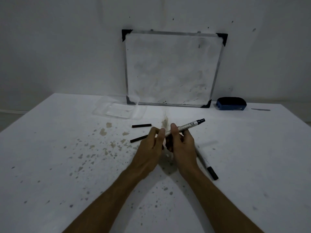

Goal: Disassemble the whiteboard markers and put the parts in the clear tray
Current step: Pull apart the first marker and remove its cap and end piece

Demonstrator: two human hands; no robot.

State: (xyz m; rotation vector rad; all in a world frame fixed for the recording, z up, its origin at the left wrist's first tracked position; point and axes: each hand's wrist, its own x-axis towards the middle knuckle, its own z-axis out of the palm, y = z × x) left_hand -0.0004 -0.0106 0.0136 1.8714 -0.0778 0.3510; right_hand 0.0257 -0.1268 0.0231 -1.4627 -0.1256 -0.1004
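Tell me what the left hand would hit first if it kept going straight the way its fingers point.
Probably the marker held in the right hand: the left hand points up and slightly right, its fingertips already at the marker's near end. Past that lies bare table, then the whiteboard; depth is uncertain.

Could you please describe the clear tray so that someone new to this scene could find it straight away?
Start at the whiteboard leaning against the wall at the table's far edge. Just in front of its lower left corner lies the clear tray, a shallow see-through plastic dish. Unlike the blue eraser at the board's right, it is colourless and nearly blends into the tabletop.
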